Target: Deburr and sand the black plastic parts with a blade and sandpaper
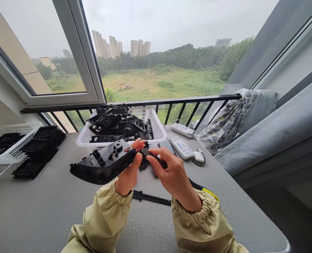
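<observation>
My left hand [129, 177] grips a long black moulded plastic part [105, 164] by its right end, above the table. Small clips and a round boss stand up from its surface. In my right hand [173, 172], a flat dark strip-shaped tool [157, 159] is pinched between thumb and fingers. Its tip points at the part's right end, close to my left fingertips; whether the two touch I cannot tell. Behind my hands, a dark round object is partly hidden. Under my wrists lies a black caliper [153, 198].
A white basket [160, 135] heaped with black plastic parts [119, 123] stands by the railing. To the left are another white basket [21, 149] and stacked black pieces [41, 151]. White labelled boxes [182, 147] lie at right, with a yellow-and-black object [210, 194] nearer my right sleeve.
</observation>
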### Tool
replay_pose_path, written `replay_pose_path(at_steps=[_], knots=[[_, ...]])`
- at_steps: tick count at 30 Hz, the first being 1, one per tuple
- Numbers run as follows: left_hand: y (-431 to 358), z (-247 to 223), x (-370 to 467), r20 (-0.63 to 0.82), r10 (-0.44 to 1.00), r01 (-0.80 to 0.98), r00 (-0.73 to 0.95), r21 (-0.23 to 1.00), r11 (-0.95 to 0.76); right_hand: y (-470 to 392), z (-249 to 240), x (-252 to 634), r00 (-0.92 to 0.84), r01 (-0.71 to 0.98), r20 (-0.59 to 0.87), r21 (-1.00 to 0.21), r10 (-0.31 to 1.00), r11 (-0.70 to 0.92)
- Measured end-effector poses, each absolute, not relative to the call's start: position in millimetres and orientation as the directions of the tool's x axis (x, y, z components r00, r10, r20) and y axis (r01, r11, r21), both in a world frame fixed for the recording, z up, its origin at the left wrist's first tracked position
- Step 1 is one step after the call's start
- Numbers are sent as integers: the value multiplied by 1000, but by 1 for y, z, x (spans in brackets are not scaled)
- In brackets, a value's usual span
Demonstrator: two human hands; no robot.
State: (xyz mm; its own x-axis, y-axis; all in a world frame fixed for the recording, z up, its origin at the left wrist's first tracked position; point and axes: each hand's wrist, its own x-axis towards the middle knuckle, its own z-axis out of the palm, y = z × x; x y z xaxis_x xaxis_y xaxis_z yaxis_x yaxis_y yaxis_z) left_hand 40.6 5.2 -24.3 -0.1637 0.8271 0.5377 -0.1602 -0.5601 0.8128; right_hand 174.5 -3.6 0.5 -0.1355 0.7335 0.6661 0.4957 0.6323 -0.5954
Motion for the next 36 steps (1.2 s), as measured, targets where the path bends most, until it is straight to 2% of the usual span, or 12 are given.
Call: replay_pose_path(at_steps=[5, 9, 12, 17, 20, 28, 36], knots=[[6, -26, 40, 521, 837, -164, -167, 823, -544, -3, 0, 175, -143, 480, 644, -619, 752, 622], [8, -25, 39, 491, 852, -259, -179, 812, -523, 0, -2, 180, -60, 440, 557, -730, 829, 523], [10, -21, 39, 425, 883, -372, -199, 801, -469, 3, -3, 183, -38, 343, 482, -817, 875, 465], [9, -14, 39, 287, 935, -499, -206, 792, -353, 5, -5, 182, -119, 97, 414, -900, 902, 426], [9, -12, 38, 232, 951, -504, -206, 808, -306, 4, -4, 181, -136, 13, 408, -910, 903, 414], [12, -8, 38, 116, 978, -541, -172, 819, -193, 1, 0, 180, -208, -29, 385, -921, 899, 387], [8, -1, 33, 137, 989, -517, -56, 843, -147, 2, 0, 179, -212, -48, 408, -912, 888, 407]])
